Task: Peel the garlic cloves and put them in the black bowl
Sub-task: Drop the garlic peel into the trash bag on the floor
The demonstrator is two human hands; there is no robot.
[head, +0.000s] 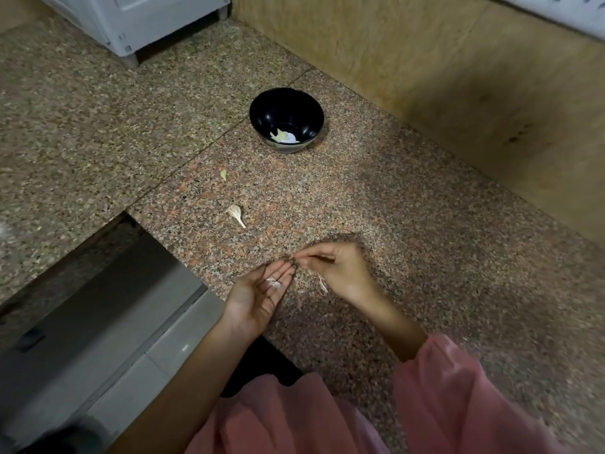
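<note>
Garlic clove [273, 283], pale and papery, sits in the upturned palm of the left hand [258, 298], whose fingers lie nearly straight, cradling rather than clutching. Right beside it, the right hand [337, 268] has thumb and forefinger pinched together at the left fingertips (what they nip is too blurred to make out), and a thin whitish strip of skin [322, 283] shows just under that hand. Both hands hover low over the speckled granite counter [425, 257], rough-looking pink and grey stone.

Further up the counter, well apart from the hands, stands the black bowl [286, 106], round, glossy, with a few pale peeled pieces [283, 136] at its bottom. Between bowl and hands lies an unpeeled clove with its tail [235, 213], and nearer the bowl a small yellowish scrap [223, 174].

Open stone stretches right of the hands up to the tan wall panel [425, 60]. On the left the counter edge drops off to a grey metal surface [98, 306]. Pink sleeves [458, 404] fill the bottom.
</note>
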